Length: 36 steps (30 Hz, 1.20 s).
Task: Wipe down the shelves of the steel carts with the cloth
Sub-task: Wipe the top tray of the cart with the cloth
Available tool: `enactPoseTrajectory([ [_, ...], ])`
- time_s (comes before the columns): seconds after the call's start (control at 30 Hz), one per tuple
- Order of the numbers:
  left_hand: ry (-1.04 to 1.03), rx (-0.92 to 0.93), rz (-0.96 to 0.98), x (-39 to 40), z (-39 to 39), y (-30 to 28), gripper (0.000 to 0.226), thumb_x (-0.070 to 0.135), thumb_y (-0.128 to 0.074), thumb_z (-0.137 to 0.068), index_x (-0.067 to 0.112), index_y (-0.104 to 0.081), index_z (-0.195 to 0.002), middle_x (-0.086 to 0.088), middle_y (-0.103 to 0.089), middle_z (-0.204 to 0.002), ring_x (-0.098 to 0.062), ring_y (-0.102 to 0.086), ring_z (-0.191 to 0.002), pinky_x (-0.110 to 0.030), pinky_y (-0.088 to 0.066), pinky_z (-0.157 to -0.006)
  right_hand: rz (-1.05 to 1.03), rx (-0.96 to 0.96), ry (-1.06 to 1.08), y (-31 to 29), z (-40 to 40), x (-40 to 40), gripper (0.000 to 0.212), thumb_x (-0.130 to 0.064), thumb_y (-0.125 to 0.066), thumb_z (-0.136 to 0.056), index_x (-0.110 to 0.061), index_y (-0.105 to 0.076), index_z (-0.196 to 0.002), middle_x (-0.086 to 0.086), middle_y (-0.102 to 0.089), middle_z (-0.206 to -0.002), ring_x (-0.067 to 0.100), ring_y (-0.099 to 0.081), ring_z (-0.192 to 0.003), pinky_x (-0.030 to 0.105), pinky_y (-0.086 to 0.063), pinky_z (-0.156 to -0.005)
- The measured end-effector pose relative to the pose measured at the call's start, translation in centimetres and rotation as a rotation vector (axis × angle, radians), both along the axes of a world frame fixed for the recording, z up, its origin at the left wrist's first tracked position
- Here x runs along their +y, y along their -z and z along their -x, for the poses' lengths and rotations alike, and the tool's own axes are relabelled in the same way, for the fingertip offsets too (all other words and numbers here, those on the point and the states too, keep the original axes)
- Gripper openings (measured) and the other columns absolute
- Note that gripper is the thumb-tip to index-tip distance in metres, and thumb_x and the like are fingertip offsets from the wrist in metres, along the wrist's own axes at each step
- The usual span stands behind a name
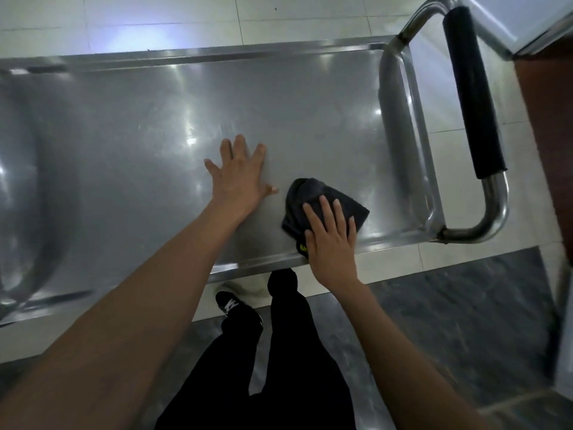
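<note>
The steel cart's top shelf [139, 119] was a shiny flat tray with a raised rim. On it lay a dark cloth [322, 200] near the front edge, and two flat hands.

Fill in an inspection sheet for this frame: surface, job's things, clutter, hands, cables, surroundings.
Surface: steel cart shelf, shiny with light glare, raised rim all round.
Job's things: dark cloth, bunched, on the shelf near its front edge; a yellow bit shows at its near corner.
Clutter: nothing seen on the shelf.
Hands: left hand flat on the shelf, fingers spread, beside the cloth and apart from it; right hand pressing on the cloth with straight fingers.
Cables: nothing seen.
Surroundings: cart handle with black grip at the right end; pale floor tiles beyond, dark tiles near; the person's black trousers and shoe below.
</note>
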<state>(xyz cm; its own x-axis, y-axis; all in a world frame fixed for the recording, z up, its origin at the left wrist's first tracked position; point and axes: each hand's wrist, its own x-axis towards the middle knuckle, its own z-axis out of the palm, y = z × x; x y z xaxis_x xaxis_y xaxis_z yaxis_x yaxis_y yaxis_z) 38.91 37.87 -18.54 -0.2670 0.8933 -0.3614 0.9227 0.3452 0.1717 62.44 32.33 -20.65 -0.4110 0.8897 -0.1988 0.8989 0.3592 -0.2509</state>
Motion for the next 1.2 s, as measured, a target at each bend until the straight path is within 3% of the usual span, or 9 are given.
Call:
enactPoseTrajectory([
  [0.17, 0.029, 0.037, -0.018, -0.4, 0.8, -0.9, 0.096, 0.073, -0.065, -0.076, 0.021, -0.029, -0.148, -0.005, -0.023, -0.157, -0.042, -0.021, -0.143, -0.062, -0.036, -0.107, -0.038, -0.021, 0.046, 0.3, 0.6, 0.0, 0.053, -0.035, -0.027, -0.103, -0.034, -0.029, -0.156, -0.001, -0.016, -0.167, 0.024, -0.007, -0.155, 0.056, -0.013, -0.122],
  [0.27, 0.039, 0.032, -0.106, -0.4, 2.3, -1.1, 0.081, 0.067, -0.065, -0.081, 0.016, -0.042, -0.14, -0.005, -0.032, -0.151, -0.032, -0.038, -0.131, -0.05, -0.047, -0.092, -0.037, 0.019, 0.065, 0.6, 1.4, 1.4, 0.053, -0.037, -0.026, -0.101, -0.036, -0.03, -0.154, -0.002, -0.017, -0.166, 0.024, -0.008, -0.155, 0.056, -0.013, -0.121],
  [0.4, 0.092, 0.061, -0.11, 0.3, 3.4, -0.8, 0.075, 0.067, -0.061, -0.083, 0.014, -0.047, -0.134, -0.007, -0.039, -0.142, -0.029, -0.043, -0.123, -0.045, -0.045, -0.088, -0.032, 0.057, 0.059, 1.0, 3.5, 5.5, 0.053, -0.038, -0.027, -0.1, -0.038, -0.033, -0.152, -0.003, -0.019, -0.166, 0.024, -0.01, -0.154, 0.056, -0.011, -0.121],
  [0.5, 0.103, 0.073, -0.106, 0.8, 4.0, -0.6, 0.076, 0.071, -0.058, -0.081, 0.02, -0.048, -0.137, -0.003, -0.042, -0.142, -0.03, -0.038, -0.128, -0.05, -0.039, -0.099, -0.03, 0.057, 0.025, 1.1, 5.5, 9.0, 0.052, -0.036, -0.029, -0.1, -0.038, -0.031, -0.152, -0.003, -0.019, -0.166, 0.024, -0.008, -0.154, 0.055, -0.007, -0.12],
  [0.63, 0.081, 0.074, -0.038, 1.0, 4.8, 0.0, 0.076, 0.075, -0.058, -0.079, 0.031, -0.043, -0.14, -0.004, -0.026, -0.155, -0.044, -0.014, -0.145, -0.067, -0.027, -0.11, -0.014, 0.062, -0.015, 1.1, 9.2, 14.4, 0.051, -0.034, -0.035, -0.102, -0.039, -0.031, -0.153, -0.004, -0.017, -0.166, 0.023, -0.006, -0.154, 0.055, -0.004, -0.121],
  [0.77, 0.064, 0.078, -0.011, 1.3, 4.7, 0.1, 0.084, 0.076, -0.061, -0.077, 0.035, -0.037, -0.146, -0.015, -0.013, -0.162, -0.045, -0.012, -0.147, -0.065, -0.028, -0.11, 0.007, 0.063, -0.055, 1.0, 13.4, 20.2, 0.052, -0.035, -0.034, -0.102, -0.04, -0.03, -0.153, -0.005, -0.014, -0.167, 0.022, -0.002, -0.155, 0.054, -0.001, -0.122],
  [0.97, 0.046, 0.065, -0.005, 1.0, 4.9, 0.5, 0.085, 0.079, -0.054, -0.078, 0.037, -0.032, -0.149, -0.013, -0.009, -0.163, -0.044, -0.007, -0.15, -0.065, -0.023, -0.114, 0.016, 0.097, -0.124, 0.9, 19.1, 26.7, 0.052, -0.034, -0.035, -0.101, -0.039, -0.032, -0.153, -0.004, -0.016, -0.167, 0.023, -0.003, -0.154, 0.055, 0.001, -0.121],
  [1.2, 0.05, 0.06, 0.035, 1.4, 5.5, 0.2, 0.085, 0.081, -0.052, -0.079, 0.041, -0.03, -0.151, -0.011, -0.007, -0.165, -0.042, -0.006, -0.15, -0.064, -0.022, -0.116, 0.013, 0.108, -0.161, 1.1, 19.3, 26.6, 0.051, -0.034, -0.034, -0.103, -0.038, -0.03, -0.154, -0.005, -0.015, -0.167, 0.022, -0.002, -0.155, 0.054, 0.002, -0.122],
])
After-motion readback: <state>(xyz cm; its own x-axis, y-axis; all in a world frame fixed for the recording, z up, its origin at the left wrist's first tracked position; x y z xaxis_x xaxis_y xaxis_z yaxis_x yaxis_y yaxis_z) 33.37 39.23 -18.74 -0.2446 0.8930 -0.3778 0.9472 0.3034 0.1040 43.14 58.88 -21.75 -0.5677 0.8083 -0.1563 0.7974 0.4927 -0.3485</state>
